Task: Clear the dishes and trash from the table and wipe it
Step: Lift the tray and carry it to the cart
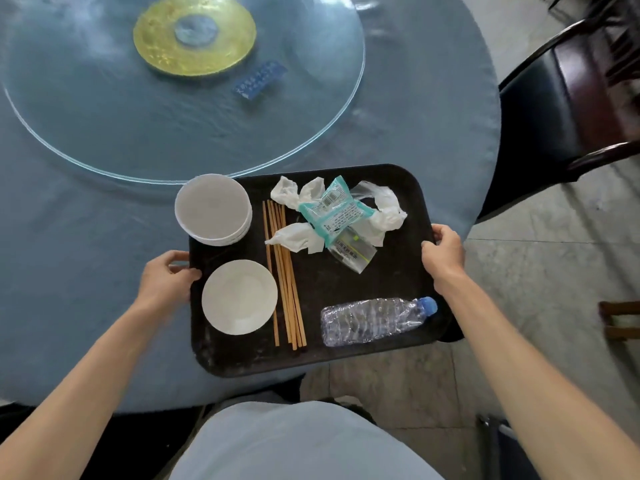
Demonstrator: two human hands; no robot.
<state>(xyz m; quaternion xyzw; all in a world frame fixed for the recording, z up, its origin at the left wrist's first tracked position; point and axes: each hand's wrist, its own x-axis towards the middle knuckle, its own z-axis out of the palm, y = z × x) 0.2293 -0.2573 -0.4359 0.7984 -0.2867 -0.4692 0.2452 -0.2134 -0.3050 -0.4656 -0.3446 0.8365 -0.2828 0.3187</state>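
Note:
A black tray (391,282) sits at the near right edge of the round table, partly overhanging the floor. My left hand (166,277) grips its left rim and my right hand (445,254) grips its right rim. On the tray are stacked white bowls (213,207), a white saucer (239,296), several wooden chopsticks (284,275), crumpled white tissues (384,213), a teal wrapper (334,211), a clear wrapper (353,254) and an empty plastic bottle (374,318) with a blue cap.
The table wears a blue cloth (69,271) under a glass turntable (298,109) with a gold centre disc (194,34) and a blue label (259,79). A dark chair (561,98) stands at the right over a tiled floor (540,271).

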